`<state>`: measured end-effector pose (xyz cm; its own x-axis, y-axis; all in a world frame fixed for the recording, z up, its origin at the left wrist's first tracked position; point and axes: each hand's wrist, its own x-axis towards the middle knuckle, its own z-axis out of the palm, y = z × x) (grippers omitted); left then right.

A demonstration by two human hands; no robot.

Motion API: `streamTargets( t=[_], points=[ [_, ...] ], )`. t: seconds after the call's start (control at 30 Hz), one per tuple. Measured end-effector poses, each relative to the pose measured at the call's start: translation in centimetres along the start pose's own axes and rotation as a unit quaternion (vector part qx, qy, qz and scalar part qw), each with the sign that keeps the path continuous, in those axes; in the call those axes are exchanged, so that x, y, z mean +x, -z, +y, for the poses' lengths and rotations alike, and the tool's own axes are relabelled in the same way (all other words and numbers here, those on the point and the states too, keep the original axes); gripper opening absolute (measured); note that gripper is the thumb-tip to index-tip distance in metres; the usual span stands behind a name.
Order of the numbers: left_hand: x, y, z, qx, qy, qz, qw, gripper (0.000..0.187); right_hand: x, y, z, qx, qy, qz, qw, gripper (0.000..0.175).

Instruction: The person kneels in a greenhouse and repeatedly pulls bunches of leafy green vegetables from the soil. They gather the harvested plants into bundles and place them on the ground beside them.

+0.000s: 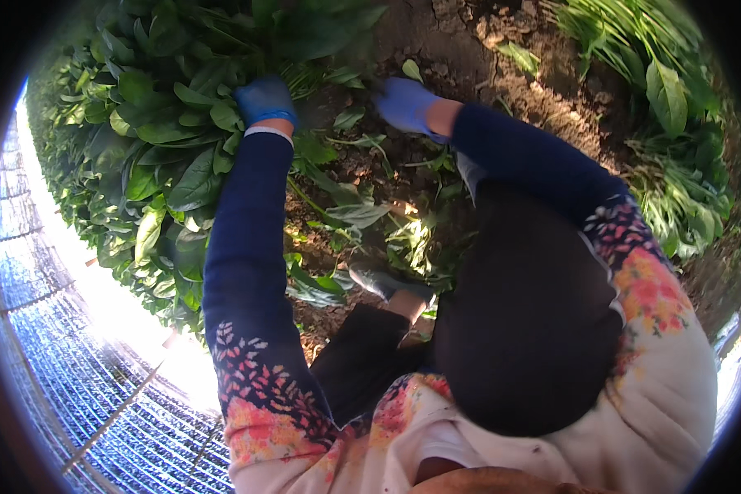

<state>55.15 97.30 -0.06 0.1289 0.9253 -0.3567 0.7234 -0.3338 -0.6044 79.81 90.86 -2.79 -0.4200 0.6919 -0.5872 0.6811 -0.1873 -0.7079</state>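
My left hand [267, 102], in a blue glove, is at the edge of a dense stand of leafy green plants [191, 117] that look like spinach. Its fingers are hidden among stems and leaves, so its grip does not show. To the right, over the brown soil, is my right hand [404, 108] in a lighter blue-violet glove. Its fingertips are blurred, and whether they hold anything cannot be told. A small loose leaf [412, 70] lies just above it. Thin green stems [299, 77] show between the two hands.
Cut bunches of leafy greens [667, 92] lie on the soil at the right, with another bunch [685, 197] below. Loose leaves [358, 213] are scattered on the ground near my shoe [376, 281]. Ribbed translucent sheeting [99, 370] borders the plants at lower left.
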Motion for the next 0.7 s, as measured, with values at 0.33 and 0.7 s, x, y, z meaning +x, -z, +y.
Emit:
streamTargets(
  t=[0.33, 0.7],
  points=[
    [-0.1, -0.3, -6.1, -0.1, -0.029, 0.006, 0.995, 0.018, -12.4, 3.5, 8.4, -0.179, -0.045, 0.21, 0.96, 0.036],
    [0.3, 3.6, -7.4, -0.205, 0.024, -0.056, 0.977, 0.035, 8.0, -6.8, -2.0, 0.761, -0.022, -0.17, 0.626, 0.038]
  ],
)
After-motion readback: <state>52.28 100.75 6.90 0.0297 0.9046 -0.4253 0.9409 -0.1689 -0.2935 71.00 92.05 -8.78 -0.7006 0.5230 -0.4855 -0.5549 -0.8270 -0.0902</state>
